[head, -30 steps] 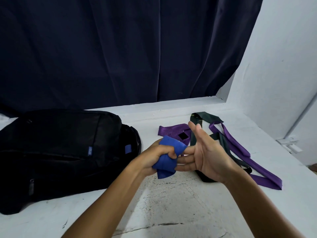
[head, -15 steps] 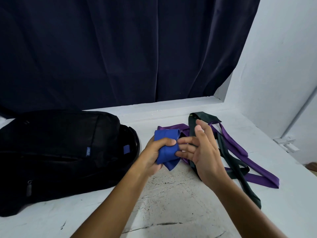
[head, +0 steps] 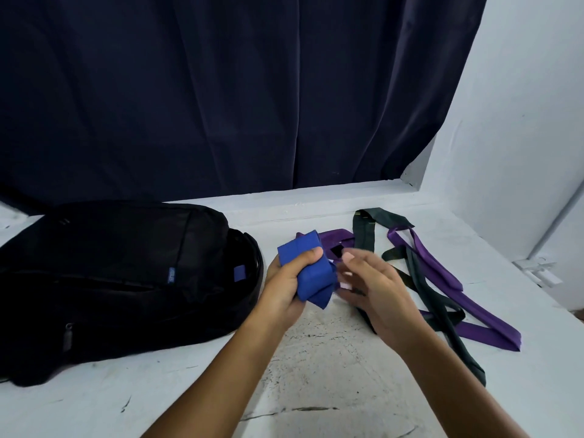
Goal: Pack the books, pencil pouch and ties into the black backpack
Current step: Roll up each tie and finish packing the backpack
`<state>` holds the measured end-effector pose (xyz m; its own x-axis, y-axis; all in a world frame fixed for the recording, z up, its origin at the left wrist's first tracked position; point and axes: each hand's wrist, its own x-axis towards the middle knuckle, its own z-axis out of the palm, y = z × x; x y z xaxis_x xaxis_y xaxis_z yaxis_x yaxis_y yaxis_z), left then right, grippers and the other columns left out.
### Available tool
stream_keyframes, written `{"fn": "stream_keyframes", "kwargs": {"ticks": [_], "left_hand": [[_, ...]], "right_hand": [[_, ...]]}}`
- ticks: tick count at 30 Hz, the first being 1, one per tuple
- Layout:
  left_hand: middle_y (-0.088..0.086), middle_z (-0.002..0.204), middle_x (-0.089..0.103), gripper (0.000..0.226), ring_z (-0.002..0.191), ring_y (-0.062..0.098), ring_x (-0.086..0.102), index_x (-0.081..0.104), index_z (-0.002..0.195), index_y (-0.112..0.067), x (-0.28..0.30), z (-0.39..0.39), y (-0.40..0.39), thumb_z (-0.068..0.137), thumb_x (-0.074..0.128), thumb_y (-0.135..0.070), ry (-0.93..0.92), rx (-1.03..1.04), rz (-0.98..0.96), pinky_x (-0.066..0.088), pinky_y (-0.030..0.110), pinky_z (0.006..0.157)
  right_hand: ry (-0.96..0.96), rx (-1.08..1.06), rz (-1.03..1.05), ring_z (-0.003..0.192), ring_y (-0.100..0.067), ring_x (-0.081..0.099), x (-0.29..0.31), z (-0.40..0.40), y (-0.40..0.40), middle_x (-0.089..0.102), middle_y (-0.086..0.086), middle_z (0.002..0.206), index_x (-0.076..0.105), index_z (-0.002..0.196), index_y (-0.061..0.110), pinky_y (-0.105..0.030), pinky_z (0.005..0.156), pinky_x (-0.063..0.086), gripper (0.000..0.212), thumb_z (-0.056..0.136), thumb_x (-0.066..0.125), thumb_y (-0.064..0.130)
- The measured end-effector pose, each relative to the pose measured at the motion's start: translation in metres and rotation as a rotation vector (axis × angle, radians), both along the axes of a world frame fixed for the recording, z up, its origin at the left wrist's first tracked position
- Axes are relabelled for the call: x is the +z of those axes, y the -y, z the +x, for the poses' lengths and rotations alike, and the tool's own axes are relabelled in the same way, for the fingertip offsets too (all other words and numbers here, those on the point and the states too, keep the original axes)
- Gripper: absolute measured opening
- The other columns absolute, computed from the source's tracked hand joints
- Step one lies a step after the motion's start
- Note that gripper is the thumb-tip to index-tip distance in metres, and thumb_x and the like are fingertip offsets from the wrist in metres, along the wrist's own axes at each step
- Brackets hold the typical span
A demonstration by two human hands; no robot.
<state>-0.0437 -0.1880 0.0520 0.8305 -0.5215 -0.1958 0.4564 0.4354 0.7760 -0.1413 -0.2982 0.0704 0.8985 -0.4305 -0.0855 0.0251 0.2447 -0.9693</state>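
My left hand (head: pixel 286 281) grips a folded blue tie (head: pixel 311 273) above the table, just right of the black backpack (head: pixel 110 279), which lies flat on the left. My right hand (head: pixel 368 287) hovers beside the blue tie with loosely curled fingers, blurred, holding nothing that I can see. Behind and right of it a purple tie (head: pixel 442 276) and a dark green tie (head: pixel 436 298) lie tangled on the table. No books or pencil pouch are in sight.
The white table (head: pixel 316 374) has cracks and scuffs near me. A dark blue curtain (head: pixel 221 90) hangs behind it. A white wall (head: pixel 521 121) closes off the right side, with a white fitting (head: pixel 537 270) at the table's right edge.
My left hand has lifted the blue tie slightly and turned it toward the backpack. My right hand has let its fingers off the blue tie and drawn a little away.
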Motion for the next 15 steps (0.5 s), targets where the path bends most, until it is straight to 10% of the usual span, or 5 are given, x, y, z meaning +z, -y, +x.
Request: {"fn": "stream_keyframes", "kwargs": {"ticks": [4,15], "left_hand": [[0.021,0.104,0.066,0.061,0.089,0.031,0.068,0.058,0.122,0.003,-0.001,-0.005,0.001,0.068,0.078,-0.019,-0.006,0.098,0.007,0.058,0.046,0.082],[0.021,0.108,0.064,0.061,0.095,0.034,0.065,0.056,0.124,0.002,0.002,-0.016,-0.013,0.074,0.074,-0.028,-0.108,0.067,-0.112,0.056,0.047,0.086]], "right_hand": [[-0.076,0.227,-0.008,0.089,-0.019,0.067,-0.009,0.002,-0.002,0.073,-0.010,0.105,0.064,0.117,0.008,-0.034,0.082,0.053,0.052,0.079,0.065,0.043],[-0.027,0.208,0.216,0.093,-0.027,0.069,-0.017,0.009,-0.010,0.070,-0.021,0.112,0.062,0.113,-0.009,-0.033,0.073,0.059,0.048,0.074,0.070,0.018]]}}
